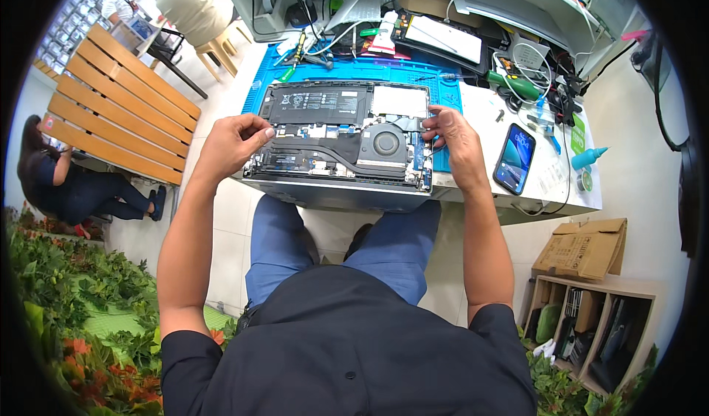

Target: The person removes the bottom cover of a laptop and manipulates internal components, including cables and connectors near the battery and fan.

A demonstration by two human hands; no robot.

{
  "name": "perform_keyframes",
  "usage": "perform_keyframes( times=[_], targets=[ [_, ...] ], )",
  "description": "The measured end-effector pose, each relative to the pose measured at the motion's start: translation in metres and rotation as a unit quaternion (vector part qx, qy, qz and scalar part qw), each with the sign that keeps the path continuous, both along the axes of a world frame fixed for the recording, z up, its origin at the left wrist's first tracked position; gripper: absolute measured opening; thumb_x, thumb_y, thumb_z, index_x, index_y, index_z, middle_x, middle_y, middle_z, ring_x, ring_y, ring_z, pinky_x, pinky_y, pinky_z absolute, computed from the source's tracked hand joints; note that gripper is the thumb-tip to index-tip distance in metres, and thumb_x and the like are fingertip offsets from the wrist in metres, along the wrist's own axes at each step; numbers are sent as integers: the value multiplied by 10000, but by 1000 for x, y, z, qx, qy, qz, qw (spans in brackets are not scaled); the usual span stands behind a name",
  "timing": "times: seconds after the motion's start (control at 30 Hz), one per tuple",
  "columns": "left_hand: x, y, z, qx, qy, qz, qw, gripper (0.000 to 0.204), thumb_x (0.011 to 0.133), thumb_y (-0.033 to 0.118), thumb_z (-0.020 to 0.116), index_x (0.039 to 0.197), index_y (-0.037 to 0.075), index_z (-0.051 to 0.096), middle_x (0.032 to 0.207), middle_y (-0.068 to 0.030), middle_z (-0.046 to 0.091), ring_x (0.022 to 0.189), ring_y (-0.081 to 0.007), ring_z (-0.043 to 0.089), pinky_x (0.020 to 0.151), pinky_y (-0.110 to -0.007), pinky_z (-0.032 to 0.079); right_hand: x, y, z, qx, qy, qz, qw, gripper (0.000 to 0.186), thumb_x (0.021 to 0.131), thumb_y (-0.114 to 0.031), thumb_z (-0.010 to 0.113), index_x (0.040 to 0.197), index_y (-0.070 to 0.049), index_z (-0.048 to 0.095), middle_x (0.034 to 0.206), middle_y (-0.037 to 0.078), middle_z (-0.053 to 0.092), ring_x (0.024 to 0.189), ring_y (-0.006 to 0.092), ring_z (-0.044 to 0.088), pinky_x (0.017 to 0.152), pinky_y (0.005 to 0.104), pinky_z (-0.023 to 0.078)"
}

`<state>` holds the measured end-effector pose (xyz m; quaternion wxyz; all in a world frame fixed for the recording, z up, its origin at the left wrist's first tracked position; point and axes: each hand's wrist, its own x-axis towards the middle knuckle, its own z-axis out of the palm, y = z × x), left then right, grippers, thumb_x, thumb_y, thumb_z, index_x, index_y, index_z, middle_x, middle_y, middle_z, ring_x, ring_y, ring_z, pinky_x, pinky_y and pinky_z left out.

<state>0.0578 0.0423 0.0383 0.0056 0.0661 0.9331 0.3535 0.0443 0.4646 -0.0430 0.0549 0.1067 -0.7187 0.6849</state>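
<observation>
An opened laptop [332,177] lies across the blue mat [447,91] at the desk's front edge, its battery [317,106], cooling fan [384,144] and boards exposed. My left hand [235,141] is at its left side, thumb and index pinched over the inner parts; what they hold is hidden. My right hand [454,139] is at the right side with bent fingers on the edge beside a small board and thin cables; what they grip is unclear. A phone [515,157] with a lit screen lies to the right.
Tools, cables, devices [439,39] and a teal bottle [583,157] crowd the desk [561,198]. Slatted wood furniture [125,113] stands left; one person [55,179] is beside it, others [185,9] farther back. A cardboard box [576,246] rests on a cubby shelf [605,290] at right.
</observation>
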Motion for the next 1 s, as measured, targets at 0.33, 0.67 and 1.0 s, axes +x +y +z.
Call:
perform_keyframes(
  times=[0.33,0.67,1.0],
  targets=[
    [34,-34,-7,-42,25,22,999,246,999,228,809,1003,-18,800,768,3,679,714,-69,561,653,-272,452,24,-22,-5,98,65,-70,991,547,996,-357,837,1330,54,700,1060,129,792,944,179,732,855,331,579],
    [58,-88,-26,38,-78,85,993,327,1019,307,786,1072,-14,802,791,-30,728,701,-104,634,643,-284,504,13,-19,-21,86,78,-78,990,519,1003,-345,840,1328,39,715,1100,108,771,978,174,697,902,325,570],
    [45,-84,-70,-97,-282,-92,950,564,905,168,864,1398,-14,659,1278,-202,773,1123,-321,782,977,-413,616,24,-23,-10,119,56,-89,987,487,999,-286,838,1362,9,704,1143,124,767,1032,185,695,913,334,544]
  ],
)
